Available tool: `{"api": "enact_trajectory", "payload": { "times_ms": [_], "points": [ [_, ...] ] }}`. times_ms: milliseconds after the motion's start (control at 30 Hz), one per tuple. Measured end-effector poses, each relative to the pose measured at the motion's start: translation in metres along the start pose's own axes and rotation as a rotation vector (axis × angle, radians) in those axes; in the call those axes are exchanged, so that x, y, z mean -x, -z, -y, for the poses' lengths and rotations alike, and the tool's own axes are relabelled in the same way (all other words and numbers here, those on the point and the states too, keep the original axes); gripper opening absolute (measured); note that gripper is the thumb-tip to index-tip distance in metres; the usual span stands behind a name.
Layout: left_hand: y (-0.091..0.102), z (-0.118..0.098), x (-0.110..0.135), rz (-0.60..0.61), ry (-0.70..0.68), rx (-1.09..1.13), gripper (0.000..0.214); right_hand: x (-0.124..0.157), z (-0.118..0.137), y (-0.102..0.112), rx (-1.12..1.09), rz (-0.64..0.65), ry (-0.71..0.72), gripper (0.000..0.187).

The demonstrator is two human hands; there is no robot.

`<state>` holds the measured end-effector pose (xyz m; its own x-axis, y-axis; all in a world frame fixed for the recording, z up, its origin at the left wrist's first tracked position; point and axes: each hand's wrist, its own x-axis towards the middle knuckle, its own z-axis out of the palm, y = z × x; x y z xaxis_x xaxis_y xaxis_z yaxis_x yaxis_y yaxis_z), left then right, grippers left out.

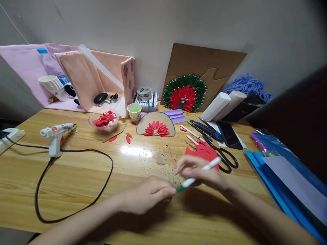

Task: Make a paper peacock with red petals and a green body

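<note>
Right hand (201,173): fingers closed round the white barrel of a marker (188,182), holding it slanted, green end lowest and pointing toward the left hand.
Left hand (145,197): curled palm-down just above the table (25,177), fingertips pinched at the marker's green end; whether that end is a cap cannot be told.
Marker's place: between the two hands, near the table's front edge, slightly right of its middle.
Behind the right hand: red paper (204,153) and black-handled scissors (224,158), just beside it.
Farther back: a half-round card with red petals (156,127) and a dark phone (229,134).
Left side: a white glue gun (55,134) standing upright, well apart from both hands.
Right edge: blue paper sheets (281,173).
</note>
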<state>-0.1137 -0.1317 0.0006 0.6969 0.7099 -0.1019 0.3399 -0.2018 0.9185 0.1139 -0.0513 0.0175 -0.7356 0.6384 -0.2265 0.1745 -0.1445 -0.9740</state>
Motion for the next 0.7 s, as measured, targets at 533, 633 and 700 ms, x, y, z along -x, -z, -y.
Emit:
{"api": "enact_trajectory", "payload": {
  "times_ms": [533, 633, 700],
  "points": [
    [-0.021, 0.065, -0.030, -0.352, -0.155, -0.868, 0.043, -0.059, -0.075, -0.001, 0.132, -0.198, 0.205, 0.023],
    [-0.018, 0.062, -0.027, -0.360, -0.159, -0.839, 0.040, -0.059, -0.076, 0.003, 0.200, -0.156, 0.204, 0.022],
    [-0.016, 0.061, -0.027, -0.349, -0.156, -0.856, 0.038, -0.059, -0.075, 0.003, 0.207, -0.177, 0.197, 0.022]
  ]
}}
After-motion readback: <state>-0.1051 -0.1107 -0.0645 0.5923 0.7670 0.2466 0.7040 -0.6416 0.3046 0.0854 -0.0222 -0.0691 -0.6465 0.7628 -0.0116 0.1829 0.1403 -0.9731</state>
